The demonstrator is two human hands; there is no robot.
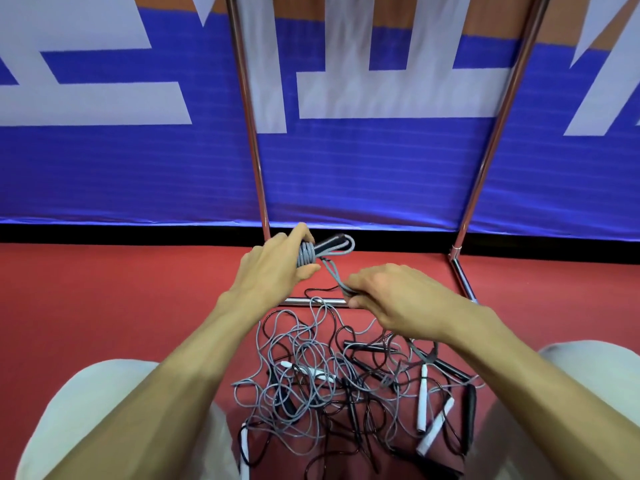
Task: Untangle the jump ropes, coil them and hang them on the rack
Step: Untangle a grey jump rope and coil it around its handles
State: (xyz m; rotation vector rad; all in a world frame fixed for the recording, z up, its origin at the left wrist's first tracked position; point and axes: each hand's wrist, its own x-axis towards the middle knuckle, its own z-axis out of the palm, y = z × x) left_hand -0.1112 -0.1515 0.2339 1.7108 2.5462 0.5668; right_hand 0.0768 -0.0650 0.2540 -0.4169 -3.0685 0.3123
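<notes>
**Item 1. Grey jump rope** [306, 255], partly coiled. Held in the air above the red floor [104, 306], just in front of the rack's foot. Crosswise wraps bind a folded bundle. Black handles [331, 241] and a grey loop project to the right. Long axis: roughly level, rising from lower left to upper right, handle end toward the rack.

**Item 2. Left hand** [277, 263]. Fingers and thumb are curled round the wrapped section, clamped on it.

**Item 3. Right hand** [391, 299]. Fingertips are pinched on the doubled free tail [331, 274] of the same rope. The tail runs from the wraps down and rightward to this hand. The hands are near each other, not touching.

**Item 4. Rack** [250, 109]. Two chrome uprights with base bars on the floor; the top rail is out of frame. It stands directly beyond both hands, its left upright just behind the left hand.

**Item 5. Tangled pile** [311, 375]. Grey and black cords with white and black handles, lying on the floor between the person's knees, below the hands.

**Assessment.** The step in hand looks like finishing the wrap. The tail lies right of and below the bundle, so the right hand is placed to carry it back up and left to the wraps while the left steadies the bundle. For hanging, the left hand is nearer the rack.
</notes>
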